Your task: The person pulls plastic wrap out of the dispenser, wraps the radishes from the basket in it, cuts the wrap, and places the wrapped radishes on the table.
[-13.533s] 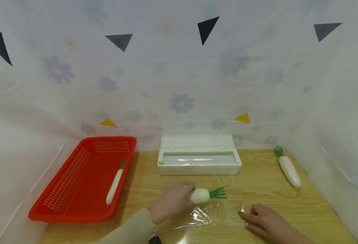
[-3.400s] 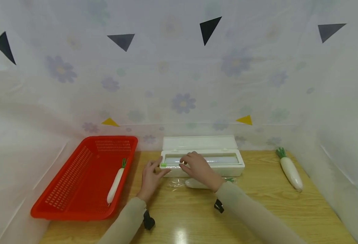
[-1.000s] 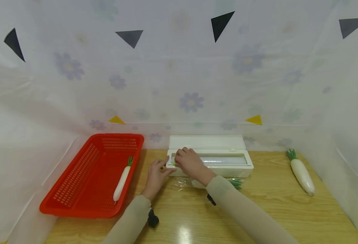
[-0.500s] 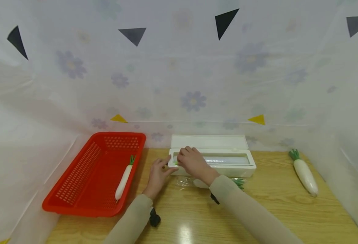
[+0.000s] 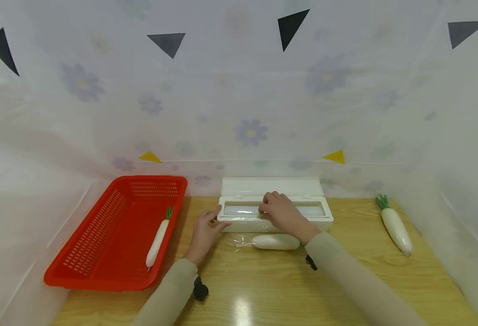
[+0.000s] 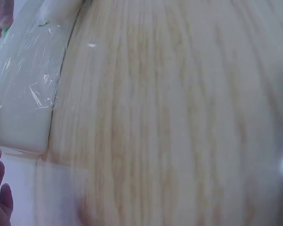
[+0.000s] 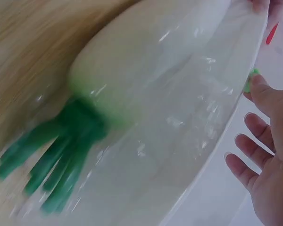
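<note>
A white cling film dispenser (image 5: 239,225) stands at the back middle with its lid raised and a roll inside. My left hand (image 5: 203,233) grips its left end between thumb and fingers. My right hand (image 5: 285,215) pinches the small green slide cutter (image 7: 251,80) between thumb and forefinger, partway along the front rim; the other fingers spread loosely. Just in front of the dispenser lies a white radish (image 5: 277,242), wrapped in clear film (image 5: 240,241) that bunches past its left end. Its green leaves (image 7: 61,150) show in the right wrist view; my right arm hides them in the head view.
On the left is a red basket (image 5: 96,240) holding a thin white radish (image 5: 157,243). Another radish (image 5: 397,231), thick with green leaves, lies at the far right of the wooden table (image 5: 271,290). A white patterned sheet (image 5: 206,113) hangs behind and along both sides.
My right hand has slid the green cutter from the dispenser's left end rightward. My left hand still grips that end. Much earlier, the middle radish was in my left hand over spread film.
</note>
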The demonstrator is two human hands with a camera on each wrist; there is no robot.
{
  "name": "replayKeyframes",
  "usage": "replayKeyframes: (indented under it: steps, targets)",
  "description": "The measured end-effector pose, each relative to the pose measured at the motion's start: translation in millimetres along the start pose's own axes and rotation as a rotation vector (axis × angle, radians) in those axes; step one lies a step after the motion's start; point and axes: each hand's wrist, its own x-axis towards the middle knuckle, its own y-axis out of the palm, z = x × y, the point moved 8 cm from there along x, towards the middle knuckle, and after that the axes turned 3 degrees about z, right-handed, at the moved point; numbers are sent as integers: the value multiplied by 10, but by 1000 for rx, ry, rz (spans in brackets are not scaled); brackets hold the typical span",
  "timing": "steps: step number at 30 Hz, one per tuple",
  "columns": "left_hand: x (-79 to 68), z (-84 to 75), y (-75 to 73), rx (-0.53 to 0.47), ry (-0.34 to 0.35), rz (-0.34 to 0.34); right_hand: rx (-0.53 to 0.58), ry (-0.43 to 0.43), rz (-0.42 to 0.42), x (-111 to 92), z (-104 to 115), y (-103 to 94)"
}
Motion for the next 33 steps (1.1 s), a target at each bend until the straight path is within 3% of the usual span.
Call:
replayKeyframes:
  steps: [10,19,24,33]
  targets:
    - [14,-5,-3,-6,-19,6,1,5,-18,-506,-442,-186]
    - [18,-18,-4,0,-19,13,7,-53,-123,-944,-738,-417]
    - [17,-26,-3,5,-3,12,-27,-88,-165,-1112,-872,-475]
    - [17,-42,-14,13,17,-8,-59,-58,-123,-1304,-1025,-539]
